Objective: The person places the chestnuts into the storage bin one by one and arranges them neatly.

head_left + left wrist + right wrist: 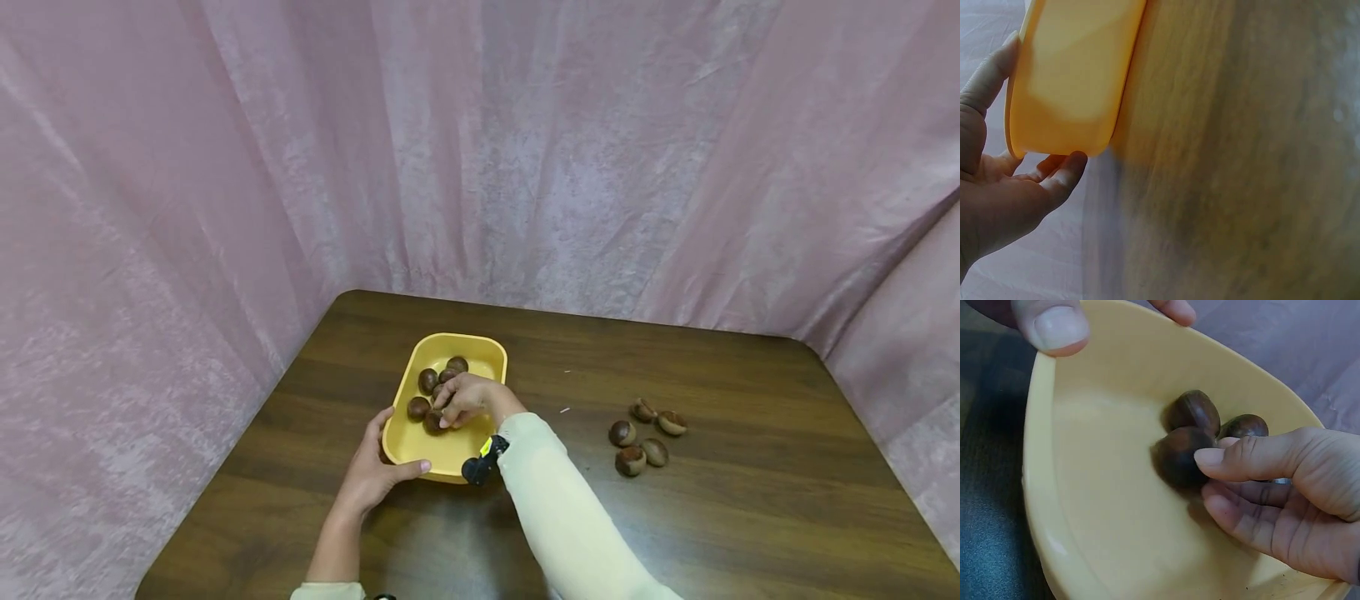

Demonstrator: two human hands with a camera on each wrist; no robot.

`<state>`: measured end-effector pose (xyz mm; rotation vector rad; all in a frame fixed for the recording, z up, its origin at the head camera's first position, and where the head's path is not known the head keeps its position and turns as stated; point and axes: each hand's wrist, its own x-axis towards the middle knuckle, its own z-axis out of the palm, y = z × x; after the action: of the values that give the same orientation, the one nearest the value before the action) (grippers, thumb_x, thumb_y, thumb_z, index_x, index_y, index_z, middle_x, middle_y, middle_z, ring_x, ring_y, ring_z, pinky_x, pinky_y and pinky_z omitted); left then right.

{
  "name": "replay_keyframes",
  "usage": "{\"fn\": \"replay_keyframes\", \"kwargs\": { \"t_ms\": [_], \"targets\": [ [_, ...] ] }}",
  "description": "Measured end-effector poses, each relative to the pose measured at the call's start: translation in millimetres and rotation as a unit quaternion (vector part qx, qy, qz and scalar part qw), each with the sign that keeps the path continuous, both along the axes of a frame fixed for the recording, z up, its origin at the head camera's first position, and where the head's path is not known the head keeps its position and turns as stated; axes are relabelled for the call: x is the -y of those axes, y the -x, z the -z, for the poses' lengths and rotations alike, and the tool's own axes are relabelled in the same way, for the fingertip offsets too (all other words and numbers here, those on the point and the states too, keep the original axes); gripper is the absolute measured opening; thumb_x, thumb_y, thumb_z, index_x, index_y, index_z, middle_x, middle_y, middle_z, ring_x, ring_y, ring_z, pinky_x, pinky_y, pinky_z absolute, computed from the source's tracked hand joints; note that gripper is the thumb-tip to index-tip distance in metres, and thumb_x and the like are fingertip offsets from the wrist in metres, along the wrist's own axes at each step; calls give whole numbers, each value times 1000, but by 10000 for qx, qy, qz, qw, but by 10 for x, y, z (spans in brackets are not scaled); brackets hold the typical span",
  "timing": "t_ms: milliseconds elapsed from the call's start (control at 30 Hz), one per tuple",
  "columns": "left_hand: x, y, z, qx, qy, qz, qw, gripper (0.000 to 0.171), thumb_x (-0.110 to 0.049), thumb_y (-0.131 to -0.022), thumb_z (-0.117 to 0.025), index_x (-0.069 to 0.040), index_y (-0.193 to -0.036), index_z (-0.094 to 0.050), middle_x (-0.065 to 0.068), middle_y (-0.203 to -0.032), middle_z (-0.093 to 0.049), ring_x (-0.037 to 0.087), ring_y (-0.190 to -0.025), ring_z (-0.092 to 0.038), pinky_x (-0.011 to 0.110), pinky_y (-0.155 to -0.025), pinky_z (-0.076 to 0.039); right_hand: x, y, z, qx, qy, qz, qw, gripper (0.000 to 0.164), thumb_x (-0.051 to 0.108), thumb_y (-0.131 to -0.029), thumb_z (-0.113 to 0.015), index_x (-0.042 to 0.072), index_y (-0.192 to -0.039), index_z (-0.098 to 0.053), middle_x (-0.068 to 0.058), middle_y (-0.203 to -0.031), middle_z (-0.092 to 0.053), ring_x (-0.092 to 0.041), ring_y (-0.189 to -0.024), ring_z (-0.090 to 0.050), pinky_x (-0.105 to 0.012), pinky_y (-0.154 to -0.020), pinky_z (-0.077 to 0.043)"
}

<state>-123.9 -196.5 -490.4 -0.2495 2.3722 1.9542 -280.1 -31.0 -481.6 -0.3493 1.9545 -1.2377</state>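
Note:
A yellow plastic tray lies on the table with several brown chestnuts inside it. My left hand grips its near left corner, the thumb over the near rim and the fingers along the outer wall. From the left wrist view, fingertips press the outside of the tray. My right hand reaches into the tray from the right. Its thumb and fingers pinch a dark chestnut, close against other chestnuts near the wall. The hand hides part of the group.
To the right of the tray, several more chestnuts sit in a loose group on the brown wooden table. Two tiny white scraps lie between. Pink curtains hang behind the table and at its sides.

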Motion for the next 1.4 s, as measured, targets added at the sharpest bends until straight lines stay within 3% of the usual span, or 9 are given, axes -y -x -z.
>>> {"fn": "replay_keyframes", "kwargs": {
  "t_ms": [167, 267, 367, 533, 700, 933, 1233, 1400],
  "targets": [
    [13, 7, 3, -96, 43, -39, 9999, 102, -16, -67, -86, -14, -145, -20, 21, -135, -41, 31, -109, -51, 38, -87, -41, 23, 16, -33, -41, -86, 126, 9999, 23, -11, -73, -72, -3, -93, -65, -10, -92, -59, -21, -72, -61, -33, -65, -52],
    [12, -3, -4, -111, 14, -54, 9999, 102, -15, -67, -85, -13, -145, -20, 21, -135, -41, 32, -109, -51, 39, -87, -41, 6, 0, -94, -185, -133, -4, 9997, 25, -10, -73, -72, -4, -96, -64, -10, -93, -58, -20, -72, -61, -33, -66, -52],
    [-4, -13, 0, -81, 15, -47, 10000, 103, -16, -66, -86, -13, -145, -20, 21, -136, -40, 32, -112, -49, 41, -89, -40, -77, -37, -187, -693, -227, -316, 9968, 28, -10, -75, -69, -5, -102, -62, -9, -93, -60, -18, -73, -60, -33, -68, -52],
    [-34, -15, 16, 14, -58, -31, 10000, 105, -17, -63, -87, -14, -145, -21, 20, -138, -39, 32, -112, -49, 43, -91, -39, -338, -155, -373, -1666, -261, -786, 9825, 35, -4, -76, -69, -5, -110, -60, -15, -93, -63, -20, -82, -60, -33, -70, -49],
    [-15, -20, 20, 5, -25, -157, 9999, 106, -15, -61, -88, -16, -144, -22, 18, -137, -41, 32, -109, -52, 43, -90, -39, -543, -326, -504, -2323, -28, -880, 9686, 41, 6, -74, -76, 0, -112, -61, -18, -106, -60, -27, -94, -58, -33, -75, -48],
    [-6, -7, 5, -12, 64, -169, 9998, 106, -16, -61, -89, -16, -144, -23, 17, -137, -40, 31, -109, -51, 43, -92, -37, -797, -512, -552, -2722, 236, -705, 9594, 42, 8, -74, -78, 1, -112, -61, -10, -100, -60, -26, -87, -61, -32, -72, -49],
    [17, 26, -1, 50, 136, -245, 9996, 106, -17, -59, -89, -18, -143, -25, 16, -138, -40, 31, -113, -48, 43, -94, -34, -1082, -654, -461, -2743, 819, -438, 9571, 44, 6, -77, -75, -6, -114, -56, -23, -103, -59, -38, -94, -58, -44, -80, -47],
    [21, 48, 2, 55, 183, -232, 9995, 107, -19, -59, -89, -17, -143, -24, 17, -138, -40, 32, -113, -48, 44, -94, -34, -1254, -730, -451, -2869, 873, -67, 9539, 43, 9, -77, -75, -4, -114, -57, -17, -103, -61, -36, -94, -58, -43, -80, -48]
  ]
}}
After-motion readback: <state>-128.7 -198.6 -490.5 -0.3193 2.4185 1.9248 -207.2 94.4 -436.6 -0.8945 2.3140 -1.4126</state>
